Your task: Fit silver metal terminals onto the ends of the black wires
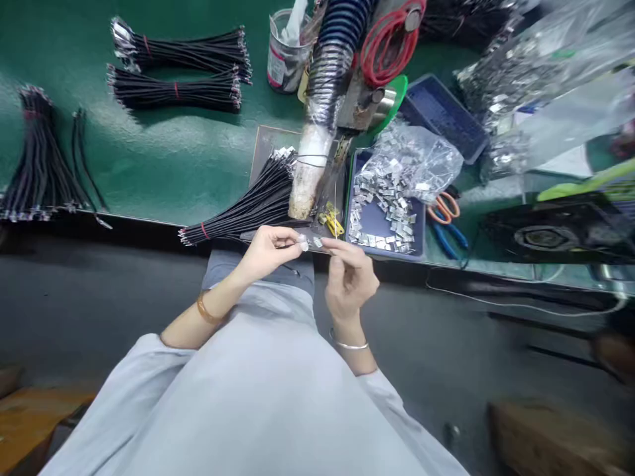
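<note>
My left hand (270, 251) is closed in a pinch on the end of a thin black cable (292, 242) just in front of the bench edge. My right hand (350, 274) is pinched on a small silver metal clip (317, 242) that meets the cable's tip. Both hands hover over my lap, close to a bundle of black cables (248, 208) tied with a red band. A blue tray (381, 228) of several silver clips lies just right of my hands.
A wrapped machine nozzle (312, 165) stands above the hands. More cable bundles (178, 53) lie on the green bench (163, 158) at left. Orange-and-blue scissors (444, 211), a tin can (285, 56), red wire coil (389, 39) and plastic bags (536, 73) sit at right.
</note>
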The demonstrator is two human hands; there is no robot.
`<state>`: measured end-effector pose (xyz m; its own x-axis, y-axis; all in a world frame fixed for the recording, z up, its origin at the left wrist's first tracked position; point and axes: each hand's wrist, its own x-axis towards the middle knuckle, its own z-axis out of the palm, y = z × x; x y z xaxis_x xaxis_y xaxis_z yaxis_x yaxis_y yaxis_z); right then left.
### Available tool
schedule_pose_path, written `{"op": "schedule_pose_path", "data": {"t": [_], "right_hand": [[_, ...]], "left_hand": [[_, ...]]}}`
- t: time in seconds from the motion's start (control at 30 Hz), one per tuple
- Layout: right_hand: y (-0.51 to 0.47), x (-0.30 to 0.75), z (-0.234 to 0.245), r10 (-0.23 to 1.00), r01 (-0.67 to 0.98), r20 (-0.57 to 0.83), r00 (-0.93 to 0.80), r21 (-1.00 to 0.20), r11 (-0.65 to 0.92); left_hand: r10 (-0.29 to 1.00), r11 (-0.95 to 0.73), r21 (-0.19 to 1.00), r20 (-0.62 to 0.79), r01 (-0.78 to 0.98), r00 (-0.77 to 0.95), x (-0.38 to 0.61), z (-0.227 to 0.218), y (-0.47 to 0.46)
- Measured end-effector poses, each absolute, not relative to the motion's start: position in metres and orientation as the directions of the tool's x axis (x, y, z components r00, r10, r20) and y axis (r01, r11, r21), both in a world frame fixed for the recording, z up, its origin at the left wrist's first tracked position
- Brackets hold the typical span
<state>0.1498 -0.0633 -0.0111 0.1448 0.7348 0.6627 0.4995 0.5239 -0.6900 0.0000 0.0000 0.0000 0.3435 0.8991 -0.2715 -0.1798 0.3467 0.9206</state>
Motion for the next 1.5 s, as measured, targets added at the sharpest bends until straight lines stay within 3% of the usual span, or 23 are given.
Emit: {"op": "schedule_pose_path", "data": {"t": [0.1, 0.17, 0.27, 0.57, 0.77, 0.9, 1.13, 1.5], "right_hand": [[-0.06, 0.145, -0.005, 0.746, 0.595, 0.665, 0.037, -0.614, 0.518], [-0.057, 0.143, -0.004, 0.741, 0.629, 0.669, 0.057, -0.601, 0.494], [-0.055, 0.142, -0.005, 0.725, 0.632, 0.671, 0.156, -0.632, 0.449], [-0.055, 0.146, -0.015, 0.793, 0.537, 0.562, 0.236, -0.756, 0.375], [-0.05, 0.15, -0.013, 0.715, 0.692, 0.698, 0.043, -0.536, 0.482], [-0.047, 0.152, -0.014, 0.66, 0.71, 0.75, -0.033, -0.447, 0.544], [-0.043, 0.15, -0.014, 0.726, 0.675, 0.682, 0.086, -0.576, 0.461], [-0.037, 0.15, -0.012, 0.723, 0.698, 0.689, 0.053, -0.543, 0.467]], "left_hand": [[0.884, 0.331, 0.928, -0.241, -0.172, 0.4, 0.002, 0.004, -0.001], [0.883, 0.32, 0.933, -0.23, -0.166, 0.408, 0.002, 0.005, -0.002], [0.898, 0.303, 0.938, -0.223, -0.166, 0.379, 0.002, 0.003, -0.002], [0.934, 0.266, 0.941, -0.197, -0.21, 0.298, 0.001, 0.002, 0.002], [0.939, 0.252, 0.945, -0.188, -0.208, 0.287, 0.003, 0.003, 0.005], [0.954, 0.232, 0.954, -0.185, -0.191, 0.237, 0.006, 0.0, 0.005], [0.966, 0.22, 0.956, -0.186, -0.192, 0.18, 0.009, 0.002, 0.005], [0.975, 0.207, 0.957, -0.185, -0.203, 0.12, 0.011, 0.004, 0.005]]}}
